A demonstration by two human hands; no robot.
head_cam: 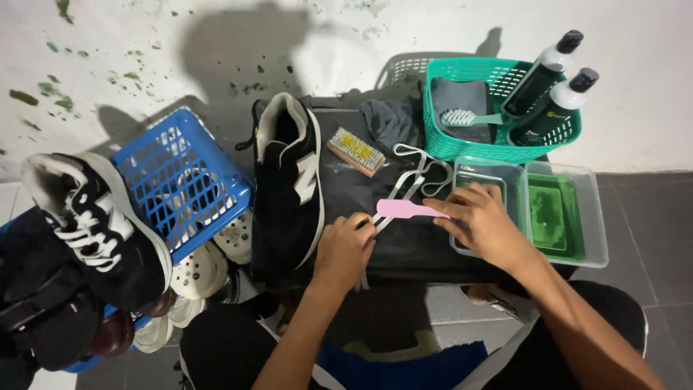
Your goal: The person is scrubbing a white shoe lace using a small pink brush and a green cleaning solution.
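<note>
Shoelace cleaning. The left hand (345,249) pins a white shoelace (415,177) flat on the black table (404,245), at 3 o'clock of the black shoe (289,184). The right hand (480,220) grips a pink brush (404,209) across it. Best practice: keep the lace taut, stroke along its length, away from the pinning fingers.

On the table (404,249) the sneaker (289,188) lies left of my left grip (345,249); the shoelace (415,177) runs between my grips. Behind it sits the wooden brush (356,152). The tray (567,217) lies right of my right grip (480,220), the basket (498,108) behind.
</note>
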